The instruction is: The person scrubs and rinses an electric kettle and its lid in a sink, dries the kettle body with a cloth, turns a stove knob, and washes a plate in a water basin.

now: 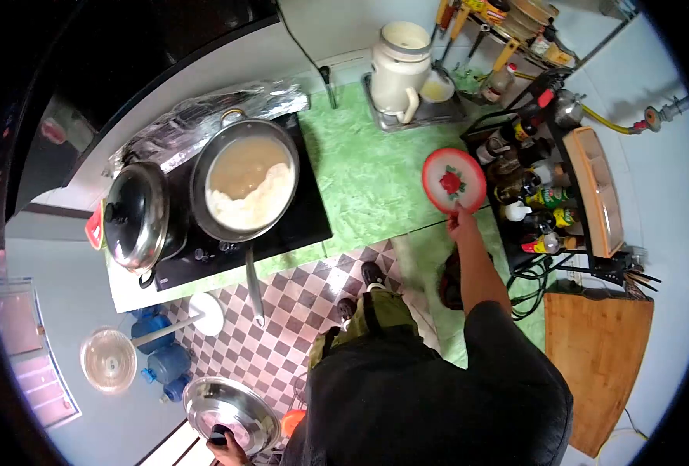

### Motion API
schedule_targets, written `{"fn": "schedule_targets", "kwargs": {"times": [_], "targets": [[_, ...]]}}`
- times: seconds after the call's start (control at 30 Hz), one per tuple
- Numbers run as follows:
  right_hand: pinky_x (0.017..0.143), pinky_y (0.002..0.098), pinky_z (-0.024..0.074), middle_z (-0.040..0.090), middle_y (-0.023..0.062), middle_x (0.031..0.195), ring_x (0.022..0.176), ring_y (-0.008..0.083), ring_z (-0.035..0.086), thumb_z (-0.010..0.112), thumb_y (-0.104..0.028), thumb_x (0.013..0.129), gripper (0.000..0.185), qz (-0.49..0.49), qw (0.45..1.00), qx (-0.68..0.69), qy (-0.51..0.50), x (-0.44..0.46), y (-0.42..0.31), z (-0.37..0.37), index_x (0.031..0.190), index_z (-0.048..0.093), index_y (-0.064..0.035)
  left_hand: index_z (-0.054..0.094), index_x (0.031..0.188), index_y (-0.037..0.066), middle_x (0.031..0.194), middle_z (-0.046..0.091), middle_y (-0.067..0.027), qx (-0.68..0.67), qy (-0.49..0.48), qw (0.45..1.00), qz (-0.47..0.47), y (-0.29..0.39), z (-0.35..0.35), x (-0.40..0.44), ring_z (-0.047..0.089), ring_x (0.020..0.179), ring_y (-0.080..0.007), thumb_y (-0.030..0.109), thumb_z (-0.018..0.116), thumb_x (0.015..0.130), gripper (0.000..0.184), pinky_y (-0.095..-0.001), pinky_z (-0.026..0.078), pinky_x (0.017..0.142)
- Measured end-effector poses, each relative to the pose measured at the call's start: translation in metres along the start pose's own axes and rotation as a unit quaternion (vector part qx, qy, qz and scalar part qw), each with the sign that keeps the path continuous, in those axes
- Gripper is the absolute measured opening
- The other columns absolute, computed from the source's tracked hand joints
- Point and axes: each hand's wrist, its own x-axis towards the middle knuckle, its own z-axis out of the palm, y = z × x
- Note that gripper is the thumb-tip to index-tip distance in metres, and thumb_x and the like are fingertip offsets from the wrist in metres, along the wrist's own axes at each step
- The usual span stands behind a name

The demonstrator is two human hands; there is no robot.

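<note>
My right hand [461, 224] is closed at the near rim of a red-edged plate [437, 175] with a rose in its middle, over the green countertop. In my left hand [228, 452], low on the left, is the black knob of a shiny metal pot lid [236, 392], held out over the floor. A frying pan [245, 225] sits uncovered on the black cooktop [305, 210]. Cloudy liquid with white foam along one side fills it, and its long handle [253, 287] sticks out past the counter's front edge.
Left of the pan stands a lidded pot [138, 217]. A cream jug [399, 74] is on a metal tray at the back. Bottles [523, 182] crowd a black rack on the right, near a wooden cutting board [597, 357]. Blue water jugs [168, 363] stand on the checkered floor [282, 330].
</note>
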Motion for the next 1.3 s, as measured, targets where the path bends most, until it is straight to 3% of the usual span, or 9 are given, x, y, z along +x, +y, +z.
{"fn": "schedule_targets", "kwargs": {"times": [0.2, 0.3, 0.43, 0.53, 0.73, 0.93, 0.97, 1.1, 1.3], "targets": [[0.04, 0.0254, 0.0286, 0.045, 0.0014, 0.064, 0.049, 0.0101, 0.037, 0.061, -0.022, 0.096, 0.018, -0.097, 0.991, 0.056, -0.071, -0.006, 0.017, -0.005, 0.09, 0.057, -0.0055, 0.051, 0.111, -0.007, 0.099, 0.063, -0.0215, -0.052, 0.017, 0.996, 0.066, 0.019, -0.018, 0.036, 0.061, 0.086, -0.0316, 0.015, 0.072, 0.078, 0.045, -0.0377, 0.049, 0.079], [0.04, 0.0243, 0.0273, 0.044, 0.0007, 0.063, 0.047, 0.0105, 0.037, 0.058, -0.016, 0.095, 0.017, -0.148, 0.988, 0.015, -0.038, -0.119, 0.03, -0.024, 0.082, 0.051, -0.0075, 0.052, 0.111, -0.003, 0.101, 0.062, -0.0254, -0.075, -0.002, 0.995, 0.07, 0.021, -0.016, 0.06, 0.06, 0.091, -0.0418, 0.021, 0.07, 0.077, 0.046, -0.0444, 0.048, 0.08], [0.038, 0.0273, 0.0271, 0.047, 0.0014, 0.06, 0.041, 0.0115, 0.036, 0.058, -0.008, 0.09, 0.012, -0.219, 0.966, 0.056, -0.127, -0.189, 0.081, -0.109, 0.08, 0.053, -0.0066, 0.044, 0.129, -0.012, 0.12, 0.057, -0.0315, -0.055, 0.033, 0.983, 0.173, -0.001, -0.008, 0.09, 0.057, 0.111, -0.0429, 0.022, 0.07, 0.079, 0.066, -0.0446, 0.044, 0.098], [0.035, 0.0238, 0.0264, 0.046, -0.0026, 0.057, 0.038, 0.0088, 0.035, 0.058, -0.014, 0.089, 0.017, -0.265, 0.956, 0.018, -0.128, -0.244, 0.116, -0.16, 0.074, 0.052, -0.012, 0.045, 0.13, -0.011, 0.118, 0.058, -0.0293, -0.094, 0.04, 0.967, 0.235, 0.002, -0.019, 0.118, 0.059, 0.106, -0.0394, 0.019, 0.071, 0.079, 0.065, -0.041, 0.047, 0.093], [0.034, 0.0233, 0.0248, 0.048, -0.0029, 0.059, 0.038, 0.0073, 0.034, 0.059, -0.01, 0.087, 0.011, -0.269, 0.961, 0.047, -0.048, -0.309, 0.166, -0.235, 0.079, 0.052, -0.0106, 0.047, 0.124, -0.008, 0.109, 0.06, -0.0236, -0.192, 0.049, 0.905, 0.376, 0.128, -0.082, 0.115, 0.061, 0.094, -0.0294, 0.01, 0.072, 0.076, 0.058, -0.0364, 0.049, 0.084], [0.037, 0.0221, 0.0291, 0.055, -0.002, 0.065, 0.04, 0.0062, 0.04, 0.061, -0.008, 0.086, 0.005, -0.273, 0.951, 0.143, -0.02, -0.353, 0.19, -0.269, 0.09, 0.058, -0.0097, 0.049, 0.111, -0.004, 0.092, 0.061, -0.0141, -0.223, -0.098, 0.857, 0.454, 0.305, -0.134, 0.035, 0.059, 0.082, -0.0196, 0.006, 0.072, 0.073, 0.045, -0.031, 0.05, 0.075], [0.05, 0.0216, 0.0467, 0.064, 0.0025, 0.088, 0.068, 0.01, 0.061, 0.059, -0.006, 0.086, 0.013, -0.25, 0.957, 0.114, -0.094, -0.339, 0.201, -0.306, 0.1, 0.06, -0.0053, 0.05, 0.112, -0.003, 0.094, 0.062, -0.0145, -0.264, -0.122, 0.814, 0.502, 0.332, -0.124, 0.024, 0.061, 0.085, -0.0195, 0.006, 0.072, 0.073, 0.046, -0.0318, 0.051, 0.075], [0.059, 0.0243, 0.0522, 0.064, 0.0069, 0.099, 0.076, 0.013, 0.063, 0.06, -0.005, 0.086, 0.021, -0.268, 0.954, 0.126, -0.051, -0.393, 0.2, -0.331, 0.107, 0.058, -0.0019, 0.059, 0.109, -0.001, 0.088, 0.067, -0.0225, -0.167, -0.144, 0.764, 0.606, 0.451, -0.077, -0.035, 0.068, 0.083, -0.0363, 0.027, 0.078, 0.068, 0.053, -0.0396, 0.053, 0.073], [0.074, 0.0284, 0.0549, 0.065, 0.0082, 0.102, 0.086, 0.0167, 0.065, 0.057, -0.005, 0.089, 0.025, -0.306, 0.939, 0.161, -0.005, -0.417, 0.218, -0.389, 0.113, 0.057, 0.0009, 0.06, 0.114, 0.001, 0.097, 0.068, -0.0243, -0.086, -0.193, 0.723, 0.658, 0.597, 0.084, -0.105, 0.067, 0.091, -0.0391, 0.041, 0.077, 0.063, 0.067, -0.0448, 0.053, 0.081]]}}
